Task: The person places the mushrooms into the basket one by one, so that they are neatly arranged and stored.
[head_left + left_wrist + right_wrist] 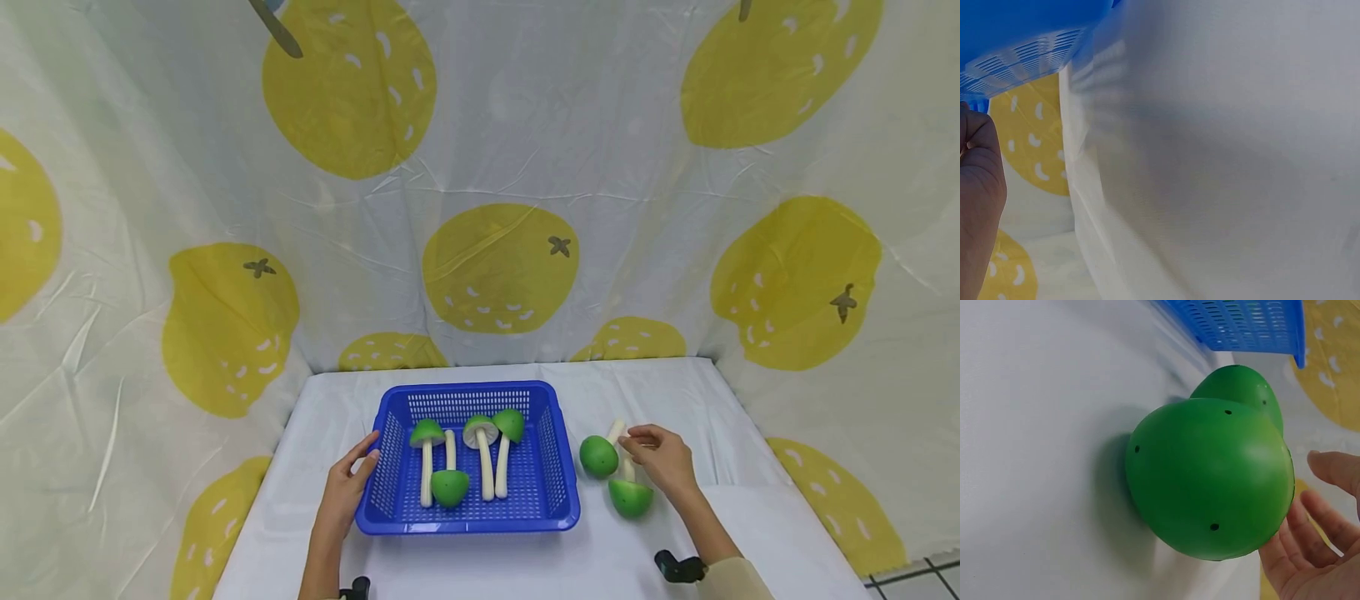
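Observation:
A blue plastic basket [468, 527] holds several toy mushrooms with green caps and pale stems, among them one mushroom [450, 488] whose cap faces me. My left hand [347, 483] grips the basket's left rim; in the left wrist view, part of that hand [980, 178] shows beside the basket wall [1022, 25]. Right of the basket, two more mushrooms lie on the cloth: a nearer mushroom [631, 498] and a farther mushroom [598, 457]. Over the nearer one's stem is my right hand [663, 462], its thumb apart from its fingers in the right wrist view. The nearer cap [1210, 481] hides the stem there.
White cloth covers the table [525, 567]. A pale curtain [622, 225] printed with yellow fruit rises behind the table and along both sides. Tiled floor [922, 581] shows at the lower right corner.

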The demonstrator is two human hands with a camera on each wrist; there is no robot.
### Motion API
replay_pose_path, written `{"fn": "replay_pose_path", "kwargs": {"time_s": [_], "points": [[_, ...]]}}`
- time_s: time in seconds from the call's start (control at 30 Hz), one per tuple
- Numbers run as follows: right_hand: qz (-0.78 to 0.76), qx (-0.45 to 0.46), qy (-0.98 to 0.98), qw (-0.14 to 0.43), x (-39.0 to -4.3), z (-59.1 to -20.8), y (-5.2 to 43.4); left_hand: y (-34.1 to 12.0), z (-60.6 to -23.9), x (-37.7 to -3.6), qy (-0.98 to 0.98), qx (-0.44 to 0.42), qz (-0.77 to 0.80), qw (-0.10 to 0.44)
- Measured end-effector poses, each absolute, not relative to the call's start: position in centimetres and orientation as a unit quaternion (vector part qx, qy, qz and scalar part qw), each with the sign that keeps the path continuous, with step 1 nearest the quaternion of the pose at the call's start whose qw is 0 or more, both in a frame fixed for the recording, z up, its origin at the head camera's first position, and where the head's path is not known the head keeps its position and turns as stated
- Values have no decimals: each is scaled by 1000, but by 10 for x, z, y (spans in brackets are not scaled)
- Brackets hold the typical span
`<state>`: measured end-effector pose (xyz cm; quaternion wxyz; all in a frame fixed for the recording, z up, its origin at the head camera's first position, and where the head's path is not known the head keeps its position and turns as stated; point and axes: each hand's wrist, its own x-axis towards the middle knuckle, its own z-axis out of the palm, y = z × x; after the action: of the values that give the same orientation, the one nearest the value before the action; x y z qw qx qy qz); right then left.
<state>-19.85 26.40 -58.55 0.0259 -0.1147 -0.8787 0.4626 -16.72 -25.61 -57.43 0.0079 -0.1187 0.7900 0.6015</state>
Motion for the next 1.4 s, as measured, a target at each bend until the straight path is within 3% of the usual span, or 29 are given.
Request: {"fn": "replay_pose_path", "kwargs": {"time_s": [0.33,0.87,1.1,1.4], "points": [[455,-130,-881,3,-197,-597,272,-266,-603,-174,788,-114,605,-6],[454,-145,-879,-32,-193,-610,276,-265,-601,-173,785,-108,610,-8],[437,-135,-888,-32,-191,-615,278,-256,-573,-166,780,-117,614,6],[428,-140,-892,-43,-188,-615,279,-266,-601,-174,789,-113,603,-4]]}}
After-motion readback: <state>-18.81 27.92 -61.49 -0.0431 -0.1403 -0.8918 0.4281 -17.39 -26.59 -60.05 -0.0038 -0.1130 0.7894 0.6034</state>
